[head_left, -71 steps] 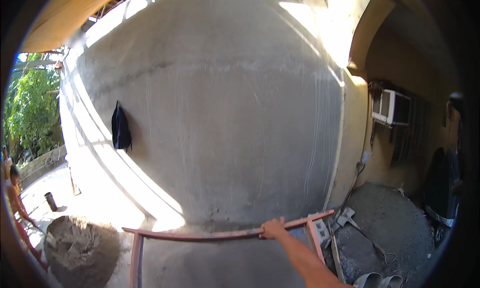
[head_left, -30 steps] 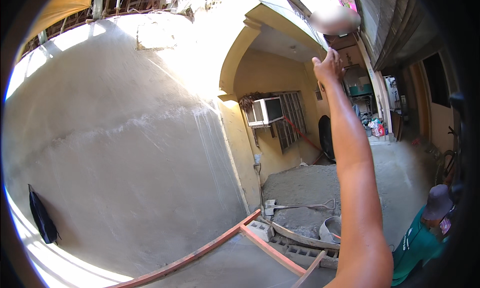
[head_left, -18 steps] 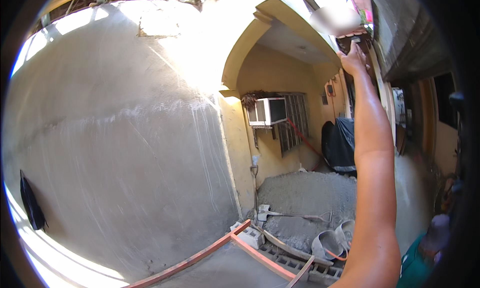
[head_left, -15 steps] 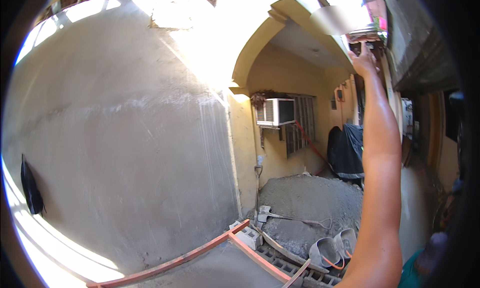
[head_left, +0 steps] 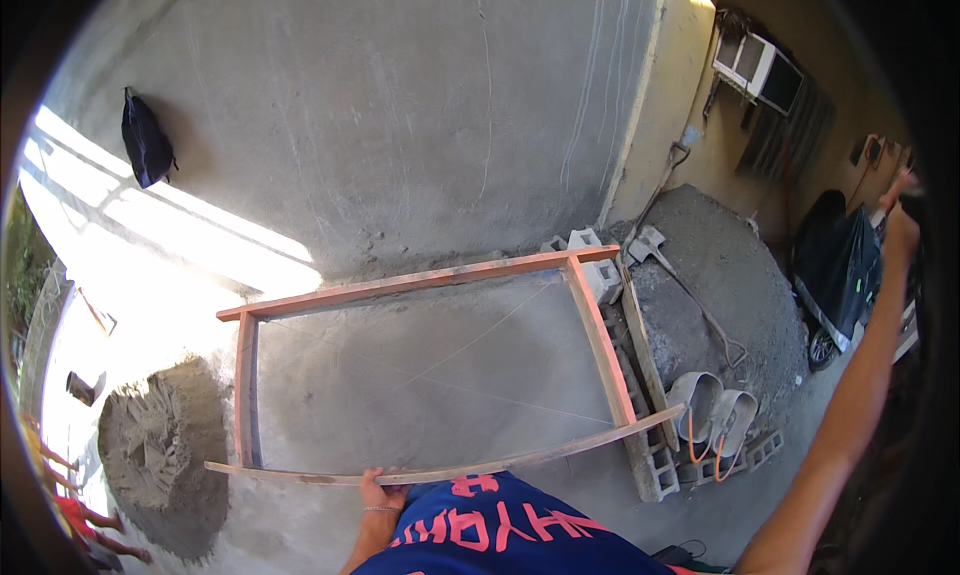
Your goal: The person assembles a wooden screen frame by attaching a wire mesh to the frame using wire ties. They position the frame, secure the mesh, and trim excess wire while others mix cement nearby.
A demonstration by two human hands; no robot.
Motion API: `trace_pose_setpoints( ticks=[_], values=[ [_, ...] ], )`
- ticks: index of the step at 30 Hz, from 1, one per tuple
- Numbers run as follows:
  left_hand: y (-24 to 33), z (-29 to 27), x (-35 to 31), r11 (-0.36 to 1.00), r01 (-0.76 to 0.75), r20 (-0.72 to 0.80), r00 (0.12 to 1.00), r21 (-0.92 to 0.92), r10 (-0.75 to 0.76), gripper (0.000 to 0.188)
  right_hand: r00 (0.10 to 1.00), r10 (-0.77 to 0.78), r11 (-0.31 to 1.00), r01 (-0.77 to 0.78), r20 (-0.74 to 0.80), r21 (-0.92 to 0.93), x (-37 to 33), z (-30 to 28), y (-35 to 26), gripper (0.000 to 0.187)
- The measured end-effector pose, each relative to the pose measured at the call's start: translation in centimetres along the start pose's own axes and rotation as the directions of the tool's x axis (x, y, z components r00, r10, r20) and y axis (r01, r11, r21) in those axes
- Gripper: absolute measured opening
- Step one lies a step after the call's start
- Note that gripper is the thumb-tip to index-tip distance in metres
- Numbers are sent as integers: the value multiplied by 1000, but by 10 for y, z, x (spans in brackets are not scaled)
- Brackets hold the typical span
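While the view now points down, the whole wooden frame (head_left: 601,343) shows, with its near rail (head_left: 545,456) at the left hand (head_left: 381,490). This hand is closed around the rail, the thumb over its top. The right hand (head_left: 899,217) is stretched far out to the right, well apart from the frame; it looks free, but it is too dim there to tell how far the fingers are open. I judge that the left hand alone steadies the frame, and the right hand gives it no support at this moment.

In the picture of half a second ago, the right arm is raised ahead with a finger pointing up, the left hand is not seen, and only a corner of the frame is visible. In the oldest picture, a hand lies on the far rail (head_left: 430,282); now no hand touches it.

To the left of the left hand is the sand pile (head_left: 160,465). Between the two hands, beyond the frame's right end, are the buckets (head_left: 694,400), some blocks (head_left: 655,472) and the shovel (head_left: 649,244).
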State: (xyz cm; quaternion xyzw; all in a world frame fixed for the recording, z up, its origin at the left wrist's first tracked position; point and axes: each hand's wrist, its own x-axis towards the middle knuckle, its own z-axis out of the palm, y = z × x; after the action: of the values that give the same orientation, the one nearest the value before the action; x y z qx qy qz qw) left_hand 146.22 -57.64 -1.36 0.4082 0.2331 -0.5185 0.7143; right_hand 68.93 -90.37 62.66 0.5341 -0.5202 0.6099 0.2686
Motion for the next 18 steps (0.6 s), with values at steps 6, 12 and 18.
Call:
trace_pose_setpoints(
  ticks=[6, 12, 18],
  values=[
    [36, 7, -3, 992, 121, 1, 993, -26, -121, 42, 922, 359, 896, -384, 144, 222, -307, -2, -21, 27],
    [91, 7, 43, 985, 107, -34, 994, 135, -103, 78, 753, 646, 724, -656, 123, 212, -511, -70, -114, 30],
    [142, 15, 96, 943, 299, -25, 954, 145, -299, 88, 452, 880, 456, -890, 146, 6, -656, -102, -230, 36]
  ],
)
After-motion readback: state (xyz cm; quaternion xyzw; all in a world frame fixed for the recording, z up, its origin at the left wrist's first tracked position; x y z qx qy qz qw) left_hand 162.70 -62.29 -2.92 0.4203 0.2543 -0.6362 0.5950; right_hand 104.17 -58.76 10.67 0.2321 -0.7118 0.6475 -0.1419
